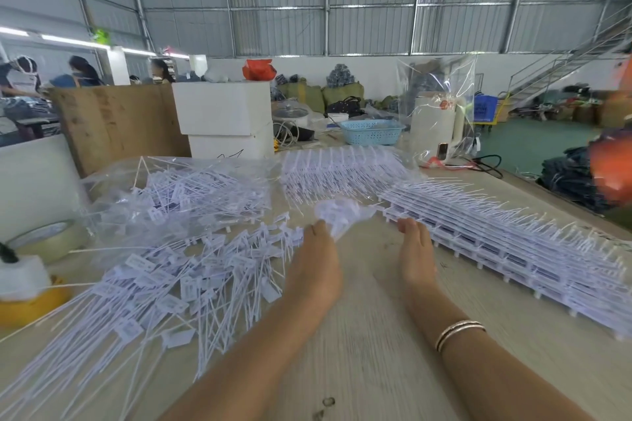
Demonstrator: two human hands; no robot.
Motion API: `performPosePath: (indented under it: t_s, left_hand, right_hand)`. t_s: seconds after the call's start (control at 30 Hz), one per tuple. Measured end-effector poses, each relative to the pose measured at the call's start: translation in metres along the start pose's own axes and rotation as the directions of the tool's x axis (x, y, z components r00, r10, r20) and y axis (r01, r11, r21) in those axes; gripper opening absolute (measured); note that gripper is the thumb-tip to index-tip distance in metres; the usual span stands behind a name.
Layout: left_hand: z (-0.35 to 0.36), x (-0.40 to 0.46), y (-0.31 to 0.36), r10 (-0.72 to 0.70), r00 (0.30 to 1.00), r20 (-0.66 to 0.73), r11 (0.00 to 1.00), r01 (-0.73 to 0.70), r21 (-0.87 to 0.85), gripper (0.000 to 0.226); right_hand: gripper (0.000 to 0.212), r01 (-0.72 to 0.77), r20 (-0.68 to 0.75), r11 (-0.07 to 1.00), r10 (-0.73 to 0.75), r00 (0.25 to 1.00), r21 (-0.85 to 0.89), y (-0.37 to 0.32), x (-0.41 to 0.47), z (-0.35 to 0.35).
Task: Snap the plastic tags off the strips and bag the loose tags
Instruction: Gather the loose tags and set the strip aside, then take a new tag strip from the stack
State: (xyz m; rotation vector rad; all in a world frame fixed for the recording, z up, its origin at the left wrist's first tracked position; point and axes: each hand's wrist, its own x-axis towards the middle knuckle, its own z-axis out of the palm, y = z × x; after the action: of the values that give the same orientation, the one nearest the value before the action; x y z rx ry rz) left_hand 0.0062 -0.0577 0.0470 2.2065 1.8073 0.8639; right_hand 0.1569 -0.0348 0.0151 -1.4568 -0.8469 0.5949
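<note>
While both arms reach forward over the table (376, 352), the left hand (316, 260) pinches a blurred clump of white plastic (337, 215), likely to snap tags free. Right hand (415, 249) lies beside it; grip cannot be told. Loose tags (178, 284) lie piled left, stacked strips (513, 243) right, within easy reach. Clear bag (171, 181) sits behind the pile.

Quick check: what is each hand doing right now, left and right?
Left hand: fingers hidden; seems to pinch the blurred clump of tags, so its grip cannot be told.
Right hand: fingers hidden beside the strips; cannot be told.
</note>
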Motion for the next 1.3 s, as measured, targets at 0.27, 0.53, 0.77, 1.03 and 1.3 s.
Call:
performPosePath:
  t_s: [0.27,0.53,0.77,1.03,1.3]
  left_hand:
    - [-0.042,0.020,-0.058,-0.359,0.930,0.078,0.852,0.292,0.434,0.053]
    - [-0.017,0.008,-0.059,-0.176,0.978,-0.108,0.736,0.204,0.646,0.065]
    - [0.008,0.003,-0.009,0.233,0.973,-0.004,0.855,-0.203,0.477,0.036]
    - [0.052,-0.014,0.001,0.326,0.934,0.148,0.871,-0.358,0.337,0.030]
    - [0.053,-0.011,-0.004,0.332,0.938,0.105,0.909,-0.347,0.229,0.032]
  right_hand:
    - [0.025,0.058,0.067,0.998,-0.059,0.996,0.022,-0.005,-0.007,0.004]
    - [0.016,0.180,0.179,0.962,-0.143,0.973,-0.208,-0.003,-0.008,0.007]
    - [0.025,0.348,0.224,0.789,-0.270,0.936,-0.506,0.004,-0.001,0.012]
    - [0.043,0.326,0.297,0.228,-0.153,0.943,-0.917,0.004,0.047,-0.022]
    - [0.037,0.340,0.306,0.088,-0.271,0.913,-0.936,0.007,0.058,-0.031]
